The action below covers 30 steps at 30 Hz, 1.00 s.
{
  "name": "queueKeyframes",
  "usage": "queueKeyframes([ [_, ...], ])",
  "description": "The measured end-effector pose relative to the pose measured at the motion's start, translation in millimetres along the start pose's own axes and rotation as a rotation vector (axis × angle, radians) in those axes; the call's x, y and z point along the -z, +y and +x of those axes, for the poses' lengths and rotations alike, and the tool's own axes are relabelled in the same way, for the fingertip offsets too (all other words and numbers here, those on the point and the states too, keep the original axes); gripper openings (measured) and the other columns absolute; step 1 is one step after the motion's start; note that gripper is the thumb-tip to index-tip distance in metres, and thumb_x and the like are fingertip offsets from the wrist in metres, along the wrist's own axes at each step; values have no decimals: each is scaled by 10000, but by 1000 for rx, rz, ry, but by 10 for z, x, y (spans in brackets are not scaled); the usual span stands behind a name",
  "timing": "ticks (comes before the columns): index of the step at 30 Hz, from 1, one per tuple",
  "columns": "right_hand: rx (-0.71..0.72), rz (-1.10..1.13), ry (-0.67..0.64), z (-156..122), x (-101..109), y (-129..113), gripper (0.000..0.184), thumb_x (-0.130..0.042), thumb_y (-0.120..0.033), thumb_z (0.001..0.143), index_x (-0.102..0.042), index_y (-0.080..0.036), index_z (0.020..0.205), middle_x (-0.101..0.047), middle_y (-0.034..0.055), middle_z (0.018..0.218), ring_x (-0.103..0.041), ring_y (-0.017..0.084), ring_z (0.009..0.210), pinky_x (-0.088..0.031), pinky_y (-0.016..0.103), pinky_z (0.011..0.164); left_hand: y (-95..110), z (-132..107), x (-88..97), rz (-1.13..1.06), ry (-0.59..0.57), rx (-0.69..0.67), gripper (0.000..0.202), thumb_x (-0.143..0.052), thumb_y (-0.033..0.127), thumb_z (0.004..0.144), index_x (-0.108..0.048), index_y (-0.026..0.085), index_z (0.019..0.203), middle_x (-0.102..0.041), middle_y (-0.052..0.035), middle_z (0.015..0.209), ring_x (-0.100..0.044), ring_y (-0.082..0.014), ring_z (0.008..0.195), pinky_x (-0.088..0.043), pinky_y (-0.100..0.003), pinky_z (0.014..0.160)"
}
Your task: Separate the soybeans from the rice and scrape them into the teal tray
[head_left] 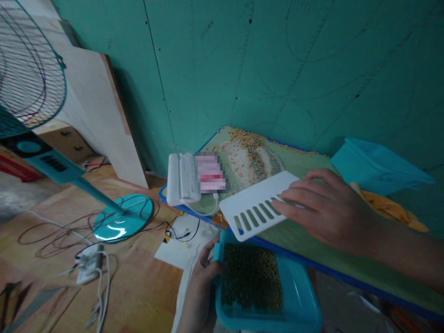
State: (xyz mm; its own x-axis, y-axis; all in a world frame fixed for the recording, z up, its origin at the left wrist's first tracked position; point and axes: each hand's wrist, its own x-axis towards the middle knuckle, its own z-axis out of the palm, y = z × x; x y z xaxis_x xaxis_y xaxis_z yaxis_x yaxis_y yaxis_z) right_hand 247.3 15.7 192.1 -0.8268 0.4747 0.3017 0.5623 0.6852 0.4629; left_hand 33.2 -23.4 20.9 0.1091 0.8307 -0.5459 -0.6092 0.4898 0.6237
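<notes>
Reaching in from the right edge of the frame, with the right hand (321, 210) palm down and clamped on the right end of a white slotted panel (258, 194). Holding it slanted at centre, left of the knuckles, over the table (308, 164). Gripping at lower centre, with the left hand (210, 270) raised from the bottom edge, the left rim of a blue container (298, 289) with green and tan grains (249, 277) inside.

Grains (272, 277) in tub (300, 300), on table (364, 269); fan (55, 162) left of table.
</notes>
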Motion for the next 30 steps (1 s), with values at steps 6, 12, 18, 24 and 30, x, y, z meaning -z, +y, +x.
queueKeyframes([
  [6,-57,144,-8,-98,34,-29,197,-416,-120,804,-556,-184,927,-621,46,826,-522,179,762,-352,391,737,107,48,120,40,45,-31,487,-637,117,452,-604,220,926,-584,68,489,-511,-117,470,-369,-223,509],
  [12,-168,273,-46,-221,192,-148,228,-366,-91,808,-572,-184,833,-606,26,737,-528,144,680,-359,336,705,221,5,114,53,105,-97,457,-644,135,434,-611,218,882,-612,54,550,-542,-143,504,-398,-250,529],
  [18,-293,399,-59,-301,275,-136,179,-365,-181,834,-540,-213,823,-611,0,750,-556,146,738,-382,308,706,200,-23,97,45,87,-71,462,-638,145,456,-602,227,909,-576,69,496,-506,-129,447,-365,-238,490],
  [24,-356,245,-9,-245,89,60,128,-415,-186,824,-541,-177,851,-617,40,795,-543,178,763,-392,325,698,125,9,70,77,82,-50,486,-640,125,433,-589,226,905,-540,84,451,-511,-144,467,-363,-248,521],
  [30,-371,222,-37,-114,-116,165,141,-420,-188,826,-553,-160,864,-617,45,794,-534,175,723,-394,325,660,140,-10,48,127,106,-47,452,-624,127,420,-603,220,861,-564,72,455,-502,-152,454,-356,-259,511],
])
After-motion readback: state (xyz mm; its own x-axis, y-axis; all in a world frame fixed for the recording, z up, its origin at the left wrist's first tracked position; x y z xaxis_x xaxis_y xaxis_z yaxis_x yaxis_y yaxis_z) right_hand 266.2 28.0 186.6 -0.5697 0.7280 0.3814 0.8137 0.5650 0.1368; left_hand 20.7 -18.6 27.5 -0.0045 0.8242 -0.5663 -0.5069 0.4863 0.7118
